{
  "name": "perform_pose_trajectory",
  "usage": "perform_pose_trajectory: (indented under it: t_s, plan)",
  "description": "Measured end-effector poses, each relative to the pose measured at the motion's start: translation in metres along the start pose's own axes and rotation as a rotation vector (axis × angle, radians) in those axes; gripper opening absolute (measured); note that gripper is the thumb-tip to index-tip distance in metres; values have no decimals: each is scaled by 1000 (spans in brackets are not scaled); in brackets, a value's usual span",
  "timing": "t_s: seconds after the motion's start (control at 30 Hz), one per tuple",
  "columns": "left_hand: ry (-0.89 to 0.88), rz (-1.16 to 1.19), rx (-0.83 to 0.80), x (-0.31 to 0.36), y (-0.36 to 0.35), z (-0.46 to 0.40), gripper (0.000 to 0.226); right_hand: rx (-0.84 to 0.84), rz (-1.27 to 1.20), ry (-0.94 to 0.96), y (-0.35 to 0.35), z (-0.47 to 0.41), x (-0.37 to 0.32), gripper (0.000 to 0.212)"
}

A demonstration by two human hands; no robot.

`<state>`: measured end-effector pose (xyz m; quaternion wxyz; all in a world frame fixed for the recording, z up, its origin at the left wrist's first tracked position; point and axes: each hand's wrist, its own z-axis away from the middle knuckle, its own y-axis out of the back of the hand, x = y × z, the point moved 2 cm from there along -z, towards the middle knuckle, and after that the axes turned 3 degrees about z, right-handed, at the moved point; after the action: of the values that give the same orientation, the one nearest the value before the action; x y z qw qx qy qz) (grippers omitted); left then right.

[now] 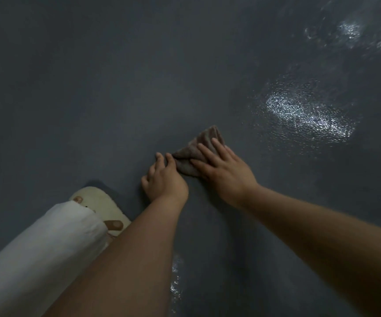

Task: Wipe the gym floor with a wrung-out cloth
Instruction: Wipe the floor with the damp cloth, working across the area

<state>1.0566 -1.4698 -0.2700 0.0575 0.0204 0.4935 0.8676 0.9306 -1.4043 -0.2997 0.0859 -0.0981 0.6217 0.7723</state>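
While flat on the floor (93, 99), cloth (198, 152) under right hand (227, 170).

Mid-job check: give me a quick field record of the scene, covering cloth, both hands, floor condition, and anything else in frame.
cloth: brownish cloth, bunched, lying on the floor
right hand: right hand flat on the cloth, fingers straight, pressing it down
left hand: left hand beside the cloth, fingertips at its left edge; whether it pinches the cloth cannot be told
floor: dark grey floor; wet shiny patch beyond the cloth to the right, another at the upper right corner
also in frame: pale sandal and white trouser leg at lower left
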Motion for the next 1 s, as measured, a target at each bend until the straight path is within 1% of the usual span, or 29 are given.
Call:
perform_pose_trajectory:
  t_s: [0.03, 0.07, 0.13, 0.17, 0.2, 0.27, 0.3, 0.33, 0.37, 0.4, 0.47, 0.5, 0.53, 0.57, 0.6, 0.67, 0.7, 0.73, 0.8, 0.83, 0.93, 1.0]
  plan:
    - [-9, 1, 0, -1, 0, 0, 59, -12, 21, 7, 7, -7, 13, 63]
    - [-17, 3, 3, -2, 0, 0, 60, -33, 18, -33, 13, -15, 27, 66]
    - [-35, 10, 13, -5, 1, 0, 63, -20, -50, -272, 23, -32, 54, 53]
    - [-50, 16, 11, -6, 2, 1, 64, 13, -87, -383, 26, -39, 59, 48]
    - [-66, 24, 3, -7, 3, 1, 66, 47, -111, -462, 27, -44, 58, 49]
    - [-87, 58, -20, -10, 4, 2, 68, 88, -153, -552, 22, -55, 41, 51]
    - [-90, 93, -22, -12, 5, 2, 67, 87, -176, -561, 20, -59, 29, 51]
    - [-82, 136, -9, -14, 6, 0, 65, 84, -194, -519, 18, -62, 14, 51]
    - [-57, 182, 22, -16, 7, -2, 64, 64, -206, -420, 15, -64, -2, 49]
    - [-4, 238, 65, -19, 8, -4, 63, 21, -201, -276, 14, -66, -19, 48]
    - [181, 386, 160, -22, 11, -8, 61, -97, -163, 15, 9, -67, -48, 46]
    - [264, 449, 203, -22, 12, -9, 60, -146, -144, 100, 7, -68, -54, 46]
    - [300, 482, 242, -21, 13, -9, 59, -170, -143, 137, 9, -69, -55, 46]
    - [275, 483, 270, -18, 13, -10, 57, -171, -161, 153, 11, -68, -52, 47]
    - [199, 466, 276, -13, 12, -11, 54, -147, -188, 160, 12, -66, -47, 49]
    - [-1, 374, 226, 1, 5, -13, 52, -70, -258, 140, 14, -54, -33, 54]
    - [-63, 305, 186, 8, -1, -14, 54, -22, -289, 108, 14, -44, -25, 57]
    - [-89, 235, 153, 14, -7, -15, 59, 28, -298, 62, 13, -34, -17, 57]
    - [-80, 152, 105, 22, -13, -21, 67, 106, -274, -36, 6, -14, -2, 57]
    - [-70, 141, 92, 23, -13, -25, 68, 121, -272, -86, 2, -6, 5, 59]
    - [-17, 140, 94, 13, -6, -42, 66, 161, -269, -227, -2, 12, 22, 56]
    - [52, 154, 101, 4, -4, -47, 64, 208, -234, -284, -2, 24, 31, 53]
